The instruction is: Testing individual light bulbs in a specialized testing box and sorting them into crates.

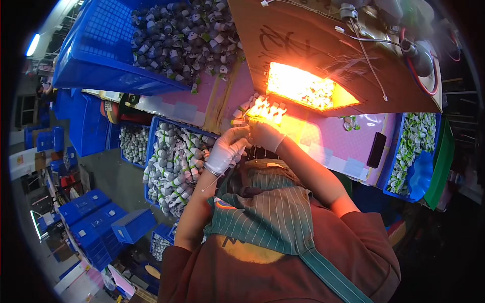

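Both my hands wear white gloves and meet at the near edge of the pink work surface (304, 130). My left hand (226, 150) is closed with curled fingers, its fingertips beside my right hand (266, 136). My right hand is closed too; what either one grips is hidden. Thin wires with small tips hang just below them. Right beyond my fingers lies a cluster of small parts (268, 110), some glowing bright orange. Behind it stands a brown cardboard box (313, 43) with a cut-out opening (303, 87) filled with glaring light.
At the far left a blue crate (96, 48) stands beside a heap of grey-and-white parts (187, 38). A blue bin of similar parts (174, 166) sits by my left arm. To the right are a black phone (377, 150) and a bin of green-and-white pieces (417, 139). Cables (371, 65) hang over the box.
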Demonstrator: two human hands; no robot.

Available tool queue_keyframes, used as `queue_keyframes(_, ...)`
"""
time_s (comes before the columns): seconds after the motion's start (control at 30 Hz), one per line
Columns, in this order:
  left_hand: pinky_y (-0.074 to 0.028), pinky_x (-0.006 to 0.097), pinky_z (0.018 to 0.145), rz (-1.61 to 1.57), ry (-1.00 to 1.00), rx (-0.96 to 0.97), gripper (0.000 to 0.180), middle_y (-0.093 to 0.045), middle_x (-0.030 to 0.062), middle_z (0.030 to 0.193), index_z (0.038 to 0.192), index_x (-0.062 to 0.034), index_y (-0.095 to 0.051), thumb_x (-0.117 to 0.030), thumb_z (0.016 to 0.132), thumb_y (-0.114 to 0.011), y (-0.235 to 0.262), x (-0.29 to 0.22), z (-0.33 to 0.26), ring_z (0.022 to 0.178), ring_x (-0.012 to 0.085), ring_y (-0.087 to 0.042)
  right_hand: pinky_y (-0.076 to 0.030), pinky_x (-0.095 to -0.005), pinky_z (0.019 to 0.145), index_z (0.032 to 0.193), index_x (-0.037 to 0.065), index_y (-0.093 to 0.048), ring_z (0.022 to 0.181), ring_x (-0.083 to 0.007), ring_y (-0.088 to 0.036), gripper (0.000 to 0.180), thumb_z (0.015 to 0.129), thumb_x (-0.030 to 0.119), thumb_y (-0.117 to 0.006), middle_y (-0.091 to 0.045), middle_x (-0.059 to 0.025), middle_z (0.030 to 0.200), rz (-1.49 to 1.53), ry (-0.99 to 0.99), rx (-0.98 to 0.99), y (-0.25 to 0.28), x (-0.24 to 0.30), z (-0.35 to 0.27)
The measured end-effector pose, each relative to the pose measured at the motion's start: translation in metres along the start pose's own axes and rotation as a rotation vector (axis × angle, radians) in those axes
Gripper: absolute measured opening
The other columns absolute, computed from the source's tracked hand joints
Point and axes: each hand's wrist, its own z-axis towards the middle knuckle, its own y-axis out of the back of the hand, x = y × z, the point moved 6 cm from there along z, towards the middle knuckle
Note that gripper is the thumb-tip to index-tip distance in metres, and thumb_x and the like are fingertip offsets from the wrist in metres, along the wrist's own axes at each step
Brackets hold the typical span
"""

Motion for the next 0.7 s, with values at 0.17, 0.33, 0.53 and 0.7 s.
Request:
queue_keyframes(0.17, -0.043, 0.018, 0.058, 0.328, -0.171, -0.023, 0.032, -0.063, 0.0022, 0.09, 0.116, -0.0061, -0.056, -0.005, 0.084, -0.06, -0.007, 0.001, 0.001, 0.066, 0.0048, -0.053, -0.042, -0.0336, 0.092, 0.111, 0.005, -0.052, 0.105, -0.0193, -0.053, 0.028, 0.092, 0.026, -0.049, -0.056, -0.0104, 0.114, -0.764, 0.163, 0.005, -0.016, 0.005, 0.004)
queue_keyframes(0.33, -0.042, 0.017, 0.061, 0.554, -0.259, -0.047, 0.037, -0.061, -0.0003, 0.091, 0.117, -0.0046, -0.055, -0.003, 0.081, -0.062, -0.004, 0.001, -0.007, 0.067, 0.0026, -0.048, -0.047, -0.0292, 0.077, 0.095, 0.001, -0.057, 0.088, -0.0165, -0.058, 0.015, 0.091, 0.016, -0.053, -0.059, -0.01, 0.102, -0.408, 0.217, -0.049, -0.035, 0.024, -0.019)
queue_keyframes(0.53, -0.042, 0.017, 0.062, 0.458, -0.316, -0.13, 0.039, -0.059, 0.0001, 0.094, 0.118, -0.0029, -0.053, 0.001, 0.08, -0.062, 0.007, 0.003, -0.011, 0.066, 0.0029, -0.047, -0.046, -0.0237, 0.052, 0.094, 0.0, -0.057, 0.061, -0.0158, -0.058, 0.02, 0.088, 0.018, -0.052, -0.059, -0.006, 0.073, -0.812, 0.189, -0.387, -0.041, 0.033, -0.029)
queue_keyframes(0.7, -0.047, 0.018, 0.063, 0.208, -0.218, -0.116, 0.038, -0.057, 0.0017, 0.093, 0.117, -0.0001, -0.05, 0.003, 0.081, -0.061, 0.007, 0.008, -0.012, 0.069, 0.0044, -0.05, -0.045, -0.0226, 0.048, 0.094, 0.003, -0.058, 0.056, -0.0133, -0.057, 0.024, 0.091, 0.025, -0.049, -0.059, -0.0053, 0.072, -0.822, 0.099, -0.332, -0.043, 0.025, -0.036)
